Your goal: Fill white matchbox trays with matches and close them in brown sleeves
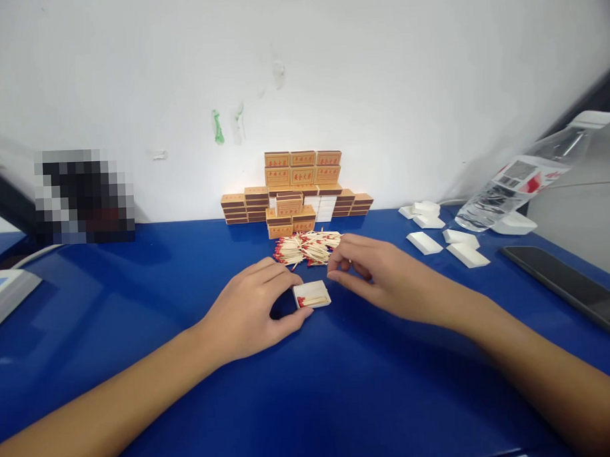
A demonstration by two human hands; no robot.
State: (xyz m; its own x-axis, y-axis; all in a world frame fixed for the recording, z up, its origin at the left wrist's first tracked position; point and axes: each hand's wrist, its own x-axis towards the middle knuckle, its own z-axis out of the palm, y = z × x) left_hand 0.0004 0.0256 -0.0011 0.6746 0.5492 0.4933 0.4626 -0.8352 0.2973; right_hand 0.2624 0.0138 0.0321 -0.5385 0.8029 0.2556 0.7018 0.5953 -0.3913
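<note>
My left hand (255,310) grips a small white matchbox tray (317,287) at its left end, between thumb and fingers. A few red-tipped matches (315,300) lie in the tray along its near side. To the right of the tray, my right hand (379,272) hovers with its fingers curled and thumb and fingertips close together; I cannot make out whether anything is between them. Just beyond both hands is a loose pile of red-headed matches (305,247), its right end partly behind my right fingers.
Stacked matchboxes (303,176) stand against the wall behind the pile. White empty trays (467,255) are scattered at the right, by a leaning plastic bottle (516,178) and a dark phone (570,286). A white power strip (12,299) sits at the left edge of the blue table (311,395).
</note>
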